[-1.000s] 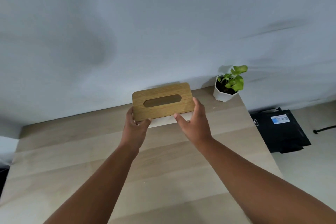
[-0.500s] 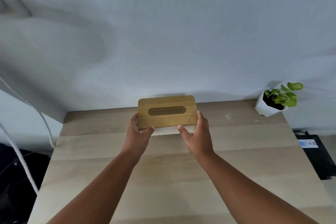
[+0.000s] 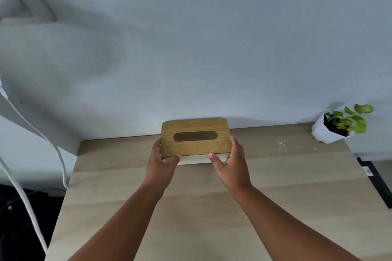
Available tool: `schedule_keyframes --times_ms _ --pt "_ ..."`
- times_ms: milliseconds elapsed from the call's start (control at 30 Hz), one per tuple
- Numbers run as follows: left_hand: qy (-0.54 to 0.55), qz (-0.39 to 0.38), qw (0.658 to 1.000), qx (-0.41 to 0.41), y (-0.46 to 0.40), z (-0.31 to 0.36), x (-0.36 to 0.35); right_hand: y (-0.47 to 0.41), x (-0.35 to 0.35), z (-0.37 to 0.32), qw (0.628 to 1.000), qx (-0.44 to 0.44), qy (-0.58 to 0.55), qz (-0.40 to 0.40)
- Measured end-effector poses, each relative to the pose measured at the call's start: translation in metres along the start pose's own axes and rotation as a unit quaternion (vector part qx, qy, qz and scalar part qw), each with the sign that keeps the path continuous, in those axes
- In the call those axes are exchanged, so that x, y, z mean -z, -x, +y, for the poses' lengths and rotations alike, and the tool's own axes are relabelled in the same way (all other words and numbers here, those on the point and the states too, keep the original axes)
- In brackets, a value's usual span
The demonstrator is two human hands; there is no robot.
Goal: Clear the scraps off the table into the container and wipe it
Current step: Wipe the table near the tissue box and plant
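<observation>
Your left hand [image 3: 161, 163] and right hand [image 3: 230, 163] each grip one end of the rectangular white container with a slotted wooden lid [image 3: 195, 136], at the far edge of the pale wooden surface [image 3: 191, 207]. Small white scraps [image 3: 282, 144] lie on the surface near the faceted white pot with a green plant [image 3: 331, 130].

**Both arms extended, hands curled inward**

Both bare forearms reach forward from the lower edge of the view, converging toward the middle. The left hand [image 3: 161, 164] is turned palm inward, thumb pointing right and fingers wrapped out of sight. The right hand [image 3: 230, 165] mirrors it, thumb pointing left, fingers curled forward along its outer side. The wrists are straight and the hands sit level with each other, apart.
</observation>
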State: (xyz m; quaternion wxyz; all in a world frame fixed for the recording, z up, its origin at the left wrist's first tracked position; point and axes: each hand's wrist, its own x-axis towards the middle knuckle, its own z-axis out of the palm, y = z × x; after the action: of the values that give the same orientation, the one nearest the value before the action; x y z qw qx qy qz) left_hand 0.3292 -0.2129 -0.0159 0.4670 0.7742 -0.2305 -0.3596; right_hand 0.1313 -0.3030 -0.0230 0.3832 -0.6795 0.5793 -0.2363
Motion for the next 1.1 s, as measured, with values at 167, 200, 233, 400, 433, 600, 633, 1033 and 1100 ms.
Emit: schedule_keyframes --times_ms 167,200,233,400,433,600,633,1033,1100 --pt "0.004 -0.006 1.0 -0.008 -0.006 -0.005 0.002 -0.003 -0.005 0.002 1.0 -0.004 0.006 0.0" --pt "0.004 -0.006 1.0 -0.009 -0.006 -0.006 0.002 -0.004 -0.006 0.002 1.0 -0.004 0.008 -0.001" --pt "0.003 -0.005 1.0 -0.012 -0.007 -0.006 0.002 -0.004 -0.006 0.002 1.0 -0.003 0.009 -0.003" --pt "-0.01 -0.001 1.0 -0.01 -0.008 -0.003 0.001 -0.008 -0.005 -0.001 0.999 -0.011 0.032 -0.015" --pt "-0.015 0.0 1.0 -0.008 -0.007 -0.003 0.002 -0.008 -0.004 -0.002 0.999 -0.013 0.035 -0.018" --pt "-0.045 0.01 0.999 -0.016 -0.004 0.002 0.004 -0.008 0.006 -0.007 0.998 -0.007 0.06 -0.026" --pt "-0.053 0.016 0.998 -0.018 -0.004 0.004 0.004 -0.008 0.009 -0.007 0.998 -0.002 0.063 -0.026" --pt "-0.146 0.064 0.984 -0.079 0.046 0.024 -0.013 0.028 0.065 0.01 0.997 0.047 0.063 -0.004" --pt "-0.16 0.055 0.982 -0.083 0.062 0.024 -0.023 0.039 0.077 0.017 0.997 0.054 0.063 -0.003"
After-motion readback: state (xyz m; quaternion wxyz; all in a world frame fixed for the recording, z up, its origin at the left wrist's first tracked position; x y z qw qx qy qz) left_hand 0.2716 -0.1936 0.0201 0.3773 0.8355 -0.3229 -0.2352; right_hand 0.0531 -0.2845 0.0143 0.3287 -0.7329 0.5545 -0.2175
